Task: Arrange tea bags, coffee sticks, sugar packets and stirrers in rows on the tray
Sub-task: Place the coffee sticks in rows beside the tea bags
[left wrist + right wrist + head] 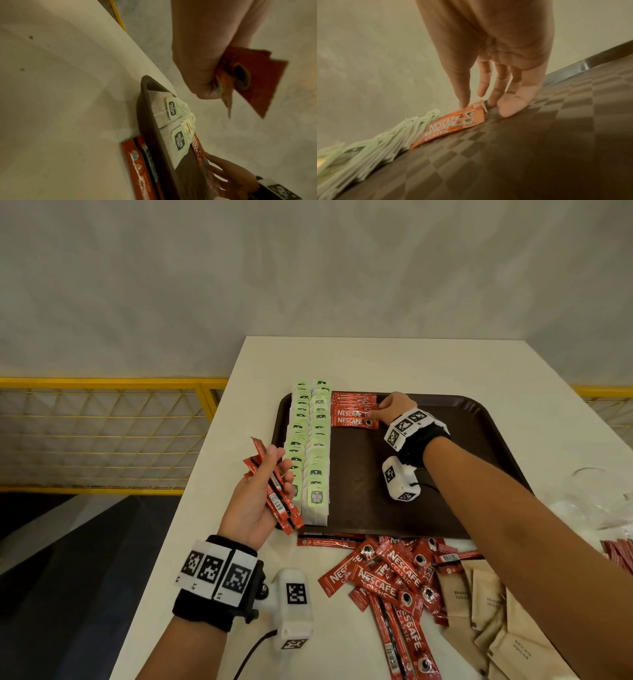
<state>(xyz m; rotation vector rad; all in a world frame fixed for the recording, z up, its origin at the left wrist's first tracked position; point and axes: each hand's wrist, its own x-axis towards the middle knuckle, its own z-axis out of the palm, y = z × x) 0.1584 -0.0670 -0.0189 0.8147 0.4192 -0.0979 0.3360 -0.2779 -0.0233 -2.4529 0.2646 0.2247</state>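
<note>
A brown tray lies on the white table. Two long rows of green-tagged tea bags fill its left side. Beside them, at the far end, a short row of red Nescafe coffee sticks overlaps. My right hand rests at the right ends of those sticks. In the right wrist view its straight fingers touch the coffee sticks and the tray floor. My left hand hovers over the tray's left rim, palm up, gripping a bunch of coffee sticks, also visible in the left wrist view.
A loose pile of coffee sticks lies on the table in front of the tray, with brown sugar packets to its right. Clear plastic wrapping sits at the right. A yellow railing runs beyond the table's left edge.
</note>
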